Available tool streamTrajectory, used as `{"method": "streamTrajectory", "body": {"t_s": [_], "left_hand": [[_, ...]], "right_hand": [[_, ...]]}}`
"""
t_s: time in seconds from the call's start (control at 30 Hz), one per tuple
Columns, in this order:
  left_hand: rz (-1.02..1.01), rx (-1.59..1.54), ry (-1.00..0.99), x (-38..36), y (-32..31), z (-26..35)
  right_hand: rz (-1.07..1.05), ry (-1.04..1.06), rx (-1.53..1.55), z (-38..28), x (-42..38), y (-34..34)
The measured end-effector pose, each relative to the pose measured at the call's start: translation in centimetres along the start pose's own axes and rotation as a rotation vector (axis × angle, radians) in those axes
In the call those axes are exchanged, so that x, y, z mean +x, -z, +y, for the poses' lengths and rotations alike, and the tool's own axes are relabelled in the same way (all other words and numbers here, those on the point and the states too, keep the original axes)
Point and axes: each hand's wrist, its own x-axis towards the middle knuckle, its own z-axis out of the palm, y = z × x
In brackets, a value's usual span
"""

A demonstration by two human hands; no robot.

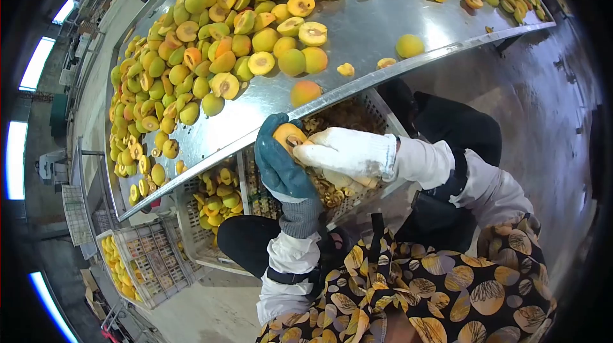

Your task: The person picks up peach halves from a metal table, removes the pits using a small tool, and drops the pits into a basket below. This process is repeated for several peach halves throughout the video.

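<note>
My left hand [281,158], in a blue-green rubber glove, is wrapped round a halved yellow peach [288,132] just below the table's front edge. The cut face with its dark hollow is turned toward my right hand [345,151], which wears a white cloth glove. The fingers of that hand are closed and press at the hollow. What they grip is mostly covered by the glove, and I cannot make it out. On the metal table [364,24], a peach half [305,93] lies near the edge, above my left hand.
A large heap of halved peaches [211,43] covers the table's left and far side. Under the edge, a white crate [389,113] holds brownish pits and scraps. Another crate [191,215] holds peach halves, and a third crate [153,266] stands at lower left.
</note>
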Motion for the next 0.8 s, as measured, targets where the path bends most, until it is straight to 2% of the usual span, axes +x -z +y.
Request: {"method": "streamTrajectory", "body": {"t_s": [0.07, 0.1, 0.2, 0.23, 0.3, 0.4, 0.47, 0.5, 0.6, 0.7, 0.8], "left_hand": [[-0.076, -0.169, 0.171, 0.4, 0.5, 0.3], [-0.112, -0.254, 0.255, 0.7, 0.5, 0.4], [-0.119, -0.255, 0.308, 1.1, 0.6, 0.1], [-0.085, -0.208, 0.269, 1.1, 0.4, 0.4], [-0.023, -0.118, 0.19, 1.1, -0.4, 1.3], [0.035, -0.028, 0.038, 0.7, -0.8, 1.0], [0.025, -0.13, 0.077, 0.6, -0.7, 1.8], [0.021, -0.181, 0.096, 0.6, -0.8, 2.1], [-0.002, -0.348, 0.221, 0.5, -1.0, 1.0], [0.001, -0.054, 0.089, 0.4, -1.0, 2.5], [-0.067, -0.01, -0.092, 0.9, -0.3, 0.9]], "right_hand": [[-0.042, -0.022, 0.11, 0.0, -0.5, 0.5], [0.02, 0.078, -0.047, 0.3, 0.9, 0.3], [0.056, 0.042, -0.08, 0.1, -0.3, -0.2], [0.104, -0.102, -0.001, -0.8, -0.9, -0.8], [0.159, 0.047, 0.057, 0.2, -0.6, -1.7], [0.031, 0.064, 0.366, 1.1, -0.9, -1.7], [-0.124, -0.074, 0.635, 1.3, -1.0, -1.6], [-0.089, -0.127, 0.694, 0.3, -1.5, -1.9], [0.066, 0.058, 0.368, 0.1, -1.3, -2.3], [-0.026, -0.013, 0.588, 0.4, -1.3, -2.0], [-0.086, -0.078, 0.576, -0.4, -2.2, -1.6]]}}
